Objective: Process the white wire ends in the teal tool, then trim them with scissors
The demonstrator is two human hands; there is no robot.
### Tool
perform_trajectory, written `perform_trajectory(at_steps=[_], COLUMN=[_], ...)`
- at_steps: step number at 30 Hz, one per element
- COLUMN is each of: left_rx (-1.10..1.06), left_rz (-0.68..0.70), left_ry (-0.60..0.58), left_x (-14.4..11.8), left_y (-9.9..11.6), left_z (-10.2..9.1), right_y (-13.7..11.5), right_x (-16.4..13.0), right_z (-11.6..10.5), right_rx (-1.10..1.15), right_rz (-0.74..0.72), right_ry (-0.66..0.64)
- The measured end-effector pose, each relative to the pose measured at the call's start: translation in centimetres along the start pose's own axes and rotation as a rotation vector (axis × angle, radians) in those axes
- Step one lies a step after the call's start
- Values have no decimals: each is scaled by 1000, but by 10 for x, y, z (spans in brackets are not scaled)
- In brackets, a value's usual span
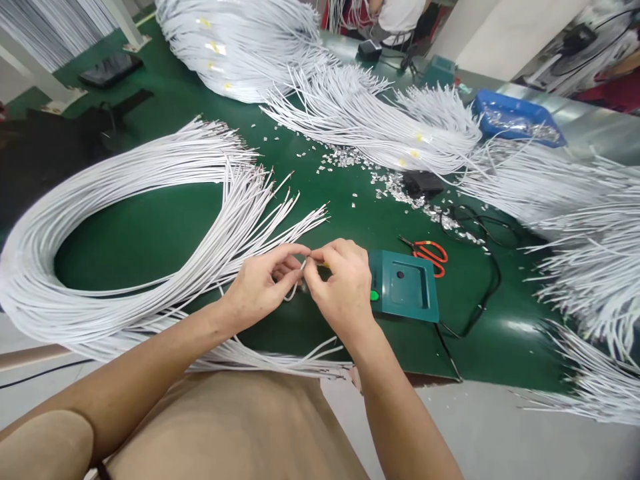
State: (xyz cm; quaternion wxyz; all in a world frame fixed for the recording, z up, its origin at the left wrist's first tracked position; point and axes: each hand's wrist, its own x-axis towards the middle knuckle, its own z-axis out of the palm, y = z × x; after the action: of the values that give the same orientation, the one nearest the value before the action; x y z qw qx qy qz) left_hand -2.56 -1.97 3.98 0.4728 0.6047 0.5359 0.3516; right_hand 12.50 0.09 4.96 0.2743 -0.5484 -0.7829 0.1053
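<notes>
Near the green tabletop's (165,233) front edge, the left hand (260,287) pinches 1 white wire (301,269) whose tip points right into the right hand's (340,287) closed fingertips, seemingly meeting it just left of the teal device (405,287).

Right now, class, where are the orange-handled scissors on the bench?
In the head view, the orange-handled scissors lie flat on the green bench mat, right of the person's right hand, just behind the teal box and beside a black cable.
</notes>
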Motion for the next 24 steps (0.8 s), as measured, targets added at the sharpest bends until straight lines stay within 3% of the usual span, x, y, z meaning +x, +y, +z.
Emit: perform_trajectory(at_steps=[5, 8, 12, 15, 17, 20, 22, 24], left_rx=[20, 23, 5, -58, -115, -210, -270, -316], left_rz=[23, 43, -15, -69, -107, -156, -173, -180], left_ry=[5, 10, 26, 33, 37, 18, 9, 8], left_x=[1, 2, 4, 7, 9, 11, 13, 13], left_y=[-1, -1, -1, -2, -2, -1, -1, 0], left_z=[1, 2, 2, 1, 0, -5, -8, -10], right_y=[2, 2, 0, 15, 43, 110, 157, 195], right_x=[-1, -3, -6, 0, 9, 21, 22, 16], right_z=[2, 2, -1, -16, -33, -61, -74, -79], right_rx=[13, -93, -194, -130, -101, -185, -309, -405], right_rz=[17, -45, -186, -160, -49, 241, 437, 545], right_ry=[24, 54, 63, 82, 102, 163, 26, -235])
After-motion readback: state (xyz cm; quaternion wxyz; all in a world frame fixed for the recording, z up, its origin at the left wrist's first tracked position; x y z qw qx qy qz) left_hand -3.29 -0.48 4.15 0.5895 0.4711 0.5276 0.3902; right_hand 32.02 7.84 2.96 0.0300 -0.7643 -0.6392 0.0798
